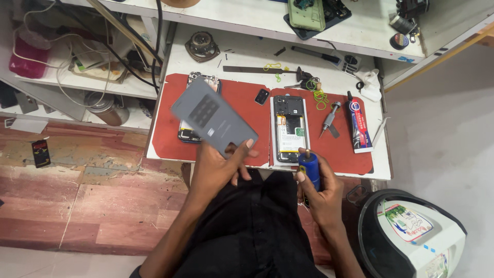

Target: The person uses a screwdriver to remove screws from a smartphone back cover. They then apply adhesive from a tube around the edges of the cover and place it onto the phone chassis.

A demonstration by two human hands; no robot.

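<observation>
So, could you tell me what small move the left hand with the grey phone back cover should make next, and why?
Probably set the grey rectangular back cover down on the red mat. The left hand holds it lifted, the opened phone lies bare, and the right hand grips a blue-handled screwdriver.

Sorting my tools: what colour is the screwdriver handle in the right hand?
Blue. The screwdriver handle in the right hand shows best in the head view.

Bright, even light falls from above, with soft shadows only under the shelf (309, 38) at upper frame. The grey back cover (213, 117) is motion-blurred; the rest stays sharp. Straight edges bow slightly toward the frame's borders.
</observation>
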